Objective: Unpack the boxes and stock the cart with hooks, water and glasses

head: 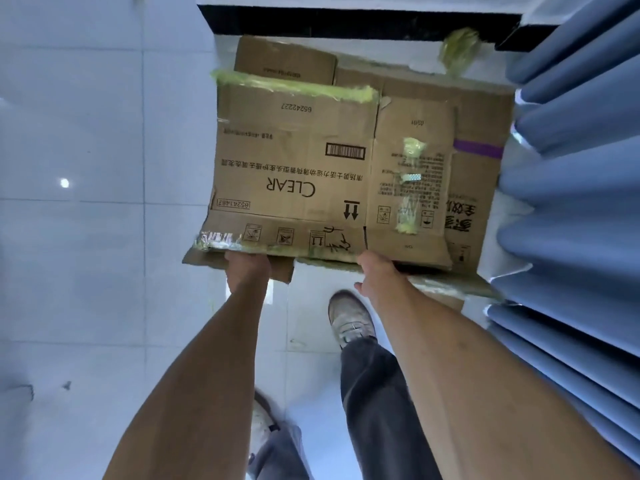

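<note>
A flattened brown cardboard box [298,161] printed "CLEAR", with strips of yellow-green tape, is held out flat in front of me above the floor. My left hand [246,268] grips its near edge from below at the left, the fingers hidden under the cardboard. My right hand [375,276] grips the near edge further right, its fingers also tucked beneath. More flattened cardboard [478,161] with a purple tape stripe lies under and beyond it. No cart, hooks, water or glasses are in view.
White glossy floor tiles [86,237] stretch to the left. Blue pleated curtains [571,202] hang along the right side. A dark skirting strip [346,19] runs along the far wall. My shoes [349,320] stand below the cardboard.
</note>
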A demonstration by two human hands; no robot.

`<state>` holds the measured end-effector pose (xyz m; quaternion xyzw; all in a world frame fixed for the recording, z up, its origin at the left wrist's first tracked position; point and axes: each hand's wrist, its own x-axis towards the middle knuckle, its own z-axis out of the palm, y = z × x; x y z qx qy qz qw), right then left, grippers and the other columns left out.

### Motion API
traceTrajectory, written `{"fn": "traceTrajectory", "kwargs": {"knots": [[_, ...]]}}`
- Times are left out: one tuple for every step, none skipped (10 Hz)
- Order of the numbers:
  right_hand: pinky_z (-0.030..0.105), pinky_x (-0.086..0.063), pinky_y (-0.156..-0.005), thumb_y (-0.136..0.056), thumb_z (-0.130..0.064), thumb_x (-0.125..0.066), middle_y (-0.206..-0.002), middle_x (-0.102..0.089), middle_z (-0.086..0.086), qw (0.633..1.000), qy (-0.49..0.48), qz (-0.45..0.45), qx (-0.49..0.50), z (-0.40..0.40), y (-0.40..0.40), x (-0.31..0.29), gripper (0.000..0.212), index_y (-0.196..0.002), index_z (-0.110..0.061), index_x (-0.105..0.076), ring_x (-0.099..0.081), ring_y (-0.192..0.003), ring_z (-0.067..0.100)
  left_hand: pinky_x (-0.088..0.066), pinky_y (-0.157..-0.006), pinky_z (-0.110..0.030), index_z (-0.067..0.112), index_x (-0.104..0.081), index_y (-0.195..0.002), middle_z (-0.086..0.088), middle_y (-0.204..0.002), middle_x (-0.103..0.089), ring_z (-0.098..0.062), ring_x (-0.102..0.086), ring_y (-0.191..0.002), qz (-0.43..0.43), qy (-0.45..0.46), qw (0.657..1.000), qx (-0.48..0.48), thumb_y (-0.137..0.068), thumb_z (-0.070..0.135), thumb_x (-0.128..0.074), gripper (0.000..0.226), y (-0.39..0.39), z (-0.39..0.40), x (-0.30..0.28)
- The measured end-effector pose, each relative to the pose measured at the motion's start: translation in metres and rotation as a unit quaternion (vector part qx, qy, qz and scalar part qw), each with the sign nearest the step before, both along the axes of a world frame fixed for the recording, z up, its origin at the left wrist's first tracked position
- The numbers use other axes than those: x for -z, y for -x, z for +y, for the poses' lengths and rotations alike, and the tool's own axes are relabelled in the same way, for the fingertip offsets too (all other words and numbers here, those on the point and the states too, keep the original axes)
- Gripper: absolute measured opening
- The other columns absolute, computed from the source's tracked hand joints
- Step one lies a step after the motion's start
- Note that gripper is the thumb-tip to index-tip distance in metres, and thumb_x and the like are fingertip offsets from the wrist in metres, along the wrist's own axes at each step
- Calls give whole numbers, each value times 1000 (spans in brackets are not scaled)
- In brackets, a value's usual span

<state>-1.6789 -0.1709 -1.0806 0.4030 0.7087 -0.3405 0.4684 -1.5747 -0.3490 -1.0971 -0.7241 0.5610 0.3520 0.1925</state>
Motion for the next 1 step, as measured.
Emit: {"fn": "traceTrajectory", "kwargs": {"knots": [[26, -42, -70, -96, -15, -50, -90, -58, 6, 998, -63, -18, -15, 8, 8, -23, 27, -117, -1, -58, -50, -68, 18, -47, -87, -41, 10, -42, -133, -17, -121, -60, -38, -57, -113, -19, 24, 990, 139, -89, 18, -57, 47, 14, 7, -25]]}}
